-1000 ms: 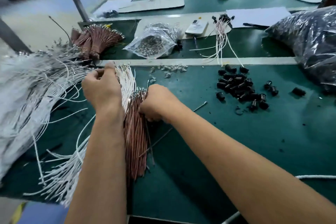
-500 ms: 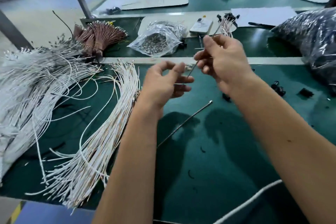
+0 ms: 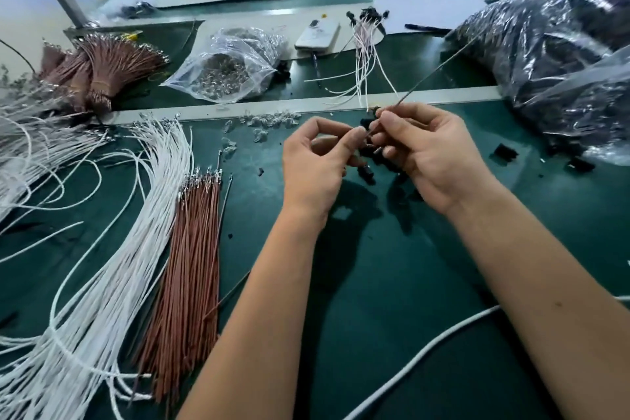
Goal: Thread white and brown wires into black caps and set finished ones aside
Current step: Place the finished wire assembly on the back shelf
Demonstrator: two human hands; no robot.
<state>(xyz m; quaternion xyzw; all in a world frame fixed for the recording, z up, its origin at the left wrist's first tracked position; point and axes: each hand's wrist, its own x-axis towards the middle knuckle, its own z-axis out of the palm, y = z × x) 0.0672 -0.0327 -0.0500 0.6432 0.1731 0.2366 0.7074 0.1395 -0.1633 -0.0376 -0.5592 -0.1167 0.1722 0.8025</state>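
Over the green table (image 3: 392,283), my right hand (image 3: 426,153) pinches a thin brown wire (image 3: 439,66) that slants up and to the right. My left hand (image 3: 313,164) pinches the wire's lower end at its fingertips. Whether a black cap sits there, I cannot tell. Loose black caps (image 3: 370,176) lie under and between my hands. To the left lie a bundle of brown wires (image 3: 191,269) and a spread of white wires (image 3: 112,266). Finished white wires with black caps (image 3: 366,44) lie at the back centre.
A clear bag of metal terminals (image 3: 225,68) and tied brown wire bundles (image 3: 99,68) sit at the back left. A big plastic bag of black parts (image 3: 562,72) fills the right. A white device (image 3: 317,34) lies behind. A white cord (image 3: 426,351) crosses the front.
Both hands left the wire bundles, rose with a single brown wire, then came lower and closer together, fingertips meeting at the wire's end. The camera tilted, showing the brown bundle again.
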